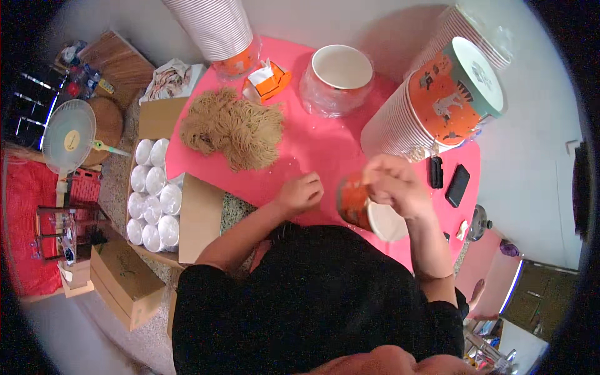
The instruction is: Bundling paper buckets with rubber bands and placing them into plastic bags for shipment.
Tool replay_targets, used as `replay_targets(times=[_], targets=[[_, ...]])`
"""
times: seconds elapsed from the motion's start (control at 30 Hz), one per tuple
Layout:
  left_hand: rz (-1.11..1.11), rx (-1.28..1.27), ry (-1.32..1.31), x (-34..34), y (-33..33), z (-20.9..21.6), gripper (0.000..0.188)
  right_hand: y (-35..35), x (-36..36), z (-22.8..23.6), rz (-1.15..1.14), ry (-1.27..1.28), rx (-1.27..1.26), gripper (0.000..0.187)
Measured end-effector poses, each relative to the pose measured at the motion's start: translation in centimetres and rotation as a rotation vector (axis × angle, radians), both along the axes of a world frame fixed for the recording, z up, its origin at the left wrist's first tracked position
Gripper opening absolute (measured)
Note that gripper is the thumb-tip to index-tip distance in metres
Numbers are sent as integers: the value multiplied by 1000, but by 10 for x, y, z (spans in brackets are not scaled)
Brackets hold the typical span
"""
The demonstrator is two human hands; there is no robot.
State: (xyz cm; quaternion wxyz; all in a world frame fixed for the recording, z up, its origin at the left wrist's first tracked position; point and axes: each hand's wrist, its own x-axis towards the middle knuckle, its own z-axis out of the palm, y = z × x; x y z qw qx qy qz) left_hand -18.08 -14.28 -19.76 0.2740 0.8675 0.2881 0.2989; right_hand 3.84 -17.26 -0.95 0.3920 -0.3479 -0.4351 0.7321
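Note:
An orange paper tub (354, 201) with a white inside lies tilted on its side near the table's front edge, its mouth facing me and to the right. My right hand (397, 186) grips it from above near the rim, fingers closed and slightly blurred. To the left, my left hand (302, 194) rests at the table edge with curled fingers, apart from the tub; whatever its palm may hold is hidden. Beyond it lies a heap of tan string (234, 130). A large stack of orange and white paper tubs (431, 103) leans at the right.
A plastic-wrapped white tub (337, 78), an orange tissue pack (267, 81) and another tub stack (219, 31) stand at the back of the pink table (312, 147). A black phone (458, 185) and small black case (435, 172) lie right. Left of the table, a carton (201, 215) holds wrapped white tubs.

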Motion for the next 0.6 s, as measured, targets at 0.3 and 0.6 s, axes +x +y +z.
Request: replay_targets(times=[0.3,0.6], targets=[[81,-530,-224,18,-28,49,40,20,1,-20,-46,23,-81,12],[313,-525,-83,38,24,10,57,32,7,-2,-120,92,118,26]])
